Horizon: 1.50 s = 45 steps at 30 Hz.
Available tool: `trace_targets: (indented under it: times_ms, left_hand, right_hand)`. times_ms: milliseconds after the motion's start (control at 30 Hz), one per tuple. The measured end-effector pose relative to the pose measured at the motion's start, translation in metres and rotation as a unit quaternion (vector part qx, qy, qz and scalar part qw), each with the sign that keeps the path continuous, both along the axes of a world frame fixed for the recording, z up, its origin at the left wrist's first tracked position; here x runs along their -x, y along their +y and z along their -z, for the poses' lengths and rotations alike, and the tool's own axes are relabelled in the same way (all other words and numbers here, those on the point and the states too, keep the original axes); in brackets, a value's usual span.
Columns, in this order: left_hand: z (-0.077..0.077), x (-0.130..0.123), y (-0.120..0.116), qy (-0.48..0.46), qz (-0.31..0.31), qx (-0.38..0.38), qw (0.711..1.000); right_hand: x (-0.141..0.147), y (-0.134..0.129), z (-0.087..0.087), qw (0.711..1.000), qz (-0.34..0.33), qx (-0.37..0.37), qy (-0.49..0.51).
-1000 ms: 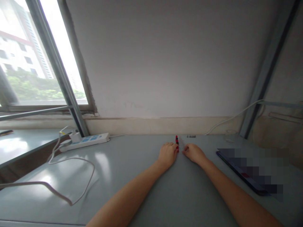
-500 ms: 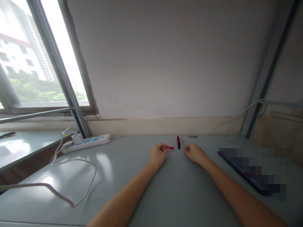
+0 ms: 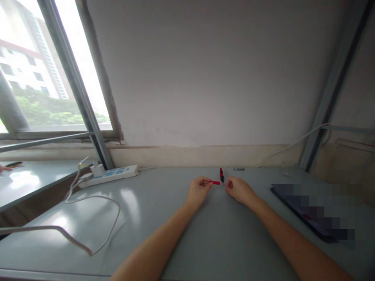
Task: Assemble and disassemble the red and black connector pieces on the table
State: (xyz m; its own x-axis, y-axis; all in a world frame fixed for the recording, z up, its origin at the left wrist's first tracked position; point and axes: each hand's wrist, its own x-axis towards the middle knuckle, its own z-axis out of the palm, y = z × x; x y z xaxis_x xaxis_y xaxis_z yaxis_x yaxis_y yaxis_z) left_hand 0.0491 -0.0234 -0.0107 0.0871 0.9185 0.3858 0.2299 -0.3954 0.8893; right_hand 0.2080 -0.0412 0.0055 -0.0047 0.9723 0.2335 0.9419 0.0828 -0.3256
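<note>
My left hand (image 3: 199, 190) pinches a small red stick-like piece (image 3: 215, 182), which points right toward my other hand. My right hand (image 3: 238, 189) is closed, its fingertips around something small and pale that I cannot make out, close to the red piece's tip. Just behind the gap between the hands lie red and black pieces (image 3: 221, 175) in a short row. Faint clear items (image 3: 225, 174) are beside them. Farther back, several small dark bits (image 3: 239, 169) sit near the wall.
A white power strip (image 3: 109, 175) with plugs and a looping cable (image 3: 118, 207) lies on the left. At the right is a dark flat device (image 3: 304, 214), partly pixelated, with a clear round container (image 3: 289, 166) behind it. Fingers (image 3: 3, 168) show at the far left edge.
My left hand has moved slightly right with the red piece. My right hand has shifted slightly left, narrowing the gap. Another person's fingers have appeared at the far left.
</note>
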Motion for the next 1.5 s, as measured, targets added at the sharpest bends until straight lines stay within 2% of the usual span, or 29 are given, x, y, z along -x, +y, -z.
trace_targets:
  times_ms: [300,733,900,1100,1300,1500]
  left_hand:
    - [-0.001,-0.001,-0.001,-0.026,0.01,0.016,0.999]
    - [0.001,-0.001,0.0,-0.079,0.06,0.078,0.992]
    - [0.002,-0.002,-0.001,-0.085,0.077,0.077,0.99]
    - [0.003,-0.001,0.001,-0.084,0.07,0.065,0.992]
    - [0.007,-0.001,0.005,-0.088,0.073,0.064,0.991]
    - [0.003,-0.002,0.003,-0.1,0.071,0.091,0.988]
  right_hand:
    - [0.0,-0.001,-0.001,1.0,-0.006,-0.006,-0.003]
    - [0.001,0.0,0.002,1.0,-0.008,0.004,-0.004]
    - [0.002,-0.001,0.001,1.0,-0.013,0.003,-0.01]
    - [0.002,-0.002,0.0,1.0,-0.01,-0.016,-0.016]
    - [0.006,0.001,0.003,0.996,-0.044,-0.06,0.04]
    - [0.014,0.0,0.004,0.985,-0.096,-0.048,0.134]
